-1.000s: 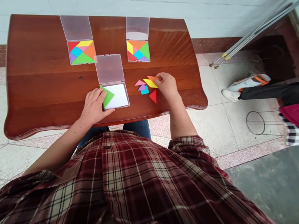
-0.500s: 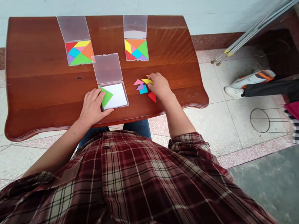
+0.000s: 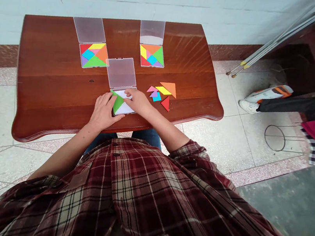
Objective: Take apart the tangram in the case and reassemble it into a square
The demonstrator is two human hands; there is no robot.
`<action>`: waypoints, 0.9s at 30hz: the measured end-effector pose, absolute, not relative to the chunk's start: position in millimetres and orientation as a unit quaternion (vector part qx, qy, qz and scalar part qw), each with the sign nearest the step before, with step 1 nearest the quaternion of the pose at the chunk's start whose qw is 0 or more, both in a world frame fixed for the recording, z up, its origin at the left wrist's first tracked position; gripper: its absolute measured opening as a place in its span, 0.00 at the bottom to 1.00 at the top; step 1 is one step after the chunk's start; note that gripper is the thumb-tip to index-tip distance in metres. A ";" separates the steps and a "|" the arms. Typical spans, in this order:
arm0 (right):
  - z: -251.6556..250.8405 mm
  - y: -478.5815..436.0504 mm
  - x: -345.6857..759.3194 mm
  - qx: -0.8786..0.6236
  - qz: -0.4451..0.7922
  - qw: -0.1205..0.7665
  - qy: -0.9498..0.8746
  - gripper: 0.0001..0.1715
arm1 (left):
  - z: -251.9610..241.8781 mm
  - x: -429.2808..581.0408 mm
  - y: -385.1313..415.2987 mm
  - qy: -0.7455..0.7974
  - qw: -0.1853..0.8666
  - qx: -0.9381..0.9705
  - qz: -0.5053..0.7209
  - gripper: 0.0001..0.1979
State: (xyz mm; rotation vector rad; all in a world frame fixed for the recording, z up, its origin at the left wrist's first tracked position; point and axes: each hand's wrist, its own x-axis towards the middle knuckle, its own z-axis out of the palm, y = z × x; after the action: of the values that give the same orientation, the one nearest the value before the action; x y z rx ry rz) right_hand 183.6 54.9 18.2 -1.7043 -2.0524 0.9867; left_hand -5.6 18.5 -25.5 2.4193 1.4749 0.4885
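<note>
An open clear plastic case [image 3: 126, 109] lies near the table's front edge, its lid [image 3: 121, 73] folded back. In its white tray sits one green triangle [image 3: 117, 102]. My left hand [image 3: 103, 110] lies flat against the case's left side, fingers stretched, thumb at its front edge. My right hand [image 3: 138, 100] rests over the tray with fingertips by the green triangle; I see nothing in it. To the right lie loose pieces: an orange triangle [image 3: 170, 88], a yellow piece [image 3: 163, 91], a red triangle [image 3: 166, 103], and pink, purple and blue pieces [image 3: 154, 93].
Two more open cases with full coloured puzzles stand further back, one at left [image 3: 93, 55] and one at centre [image 3: 151, 56]. The wooden table [image 3: 46, 89] stands against a pale tiled wall. On the floor at right are another person's leg and shoe [image 3: 267, 95] and a wire ring.
My right hand left the loose pieces and moved left onto the case's tray. The orange triangle and yellow piece now lie uncovered. My left hand stayed at the case.
</note>
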 end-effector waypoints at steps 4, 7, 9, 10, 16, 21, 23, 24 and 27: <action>14.4 55.7 163.5 -0.610 0.347 0.106 -0.705 0.23 | -27.5 -5.2 18.1 0.508 0.131 0.835 0.166 0.37; 11.6 59.7 163.0 -0.620 0.370 0.117 -0.681 0.24 | -27.1 -4.6 18.2 0.508 0.134 0.835 0.166 0.37; 9.0 62.4 163.4 -0.628 0.390 0.140 -0.658 0.19 | -26.8 -4.0 18.4 0.508 0.137 0.834 0.166 0.37; 7.3 63.5 163.2 -0.629 0.405 0.152 -0.646 0.15 | -26.7 -3.7 18.5 0.508 0.137 0.834 0.168 0.37; -2.7 64.2 160.1 -0.602 0.503 0.211 -0.583 0.07 | -27.4 -2.6 18.9 0.510 0.135 0.832 0.173 0.40; -2.6 63.2 170.6 -0.601 0.510 0.272 -0.551 0.08 | -27.8 -3.9 18.6 0.509 0.126 0.833 0.175 0.42; -1.6 63.6 178.7 -0.606 0.506 0.298 -0.537 0.07 | -27.6 -4.6 18.4 0.509 0.126 0.834 0.173 0.42; -1.0 63.8 183.2 -0.608 0.507 0.312 -0.526 0.07 | -27.5 -4.8 18.4 0.510 0.127 0.833 0.171 0.42; 0.9 63.4 197.2 -0.604 0.525 0.362 -0.479 0.06 | -27.4 -5.3 18.3 0.513 0.134 0.831 0.171 0.41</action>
State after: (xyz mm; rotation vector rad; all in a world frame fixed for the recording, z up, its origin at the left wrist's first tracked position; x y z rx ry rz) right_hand 197.2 63.4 0.9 -1.5545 -1.2335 1.3513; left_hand -5.3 18.3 -27.4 2.4075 1.4864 0.4943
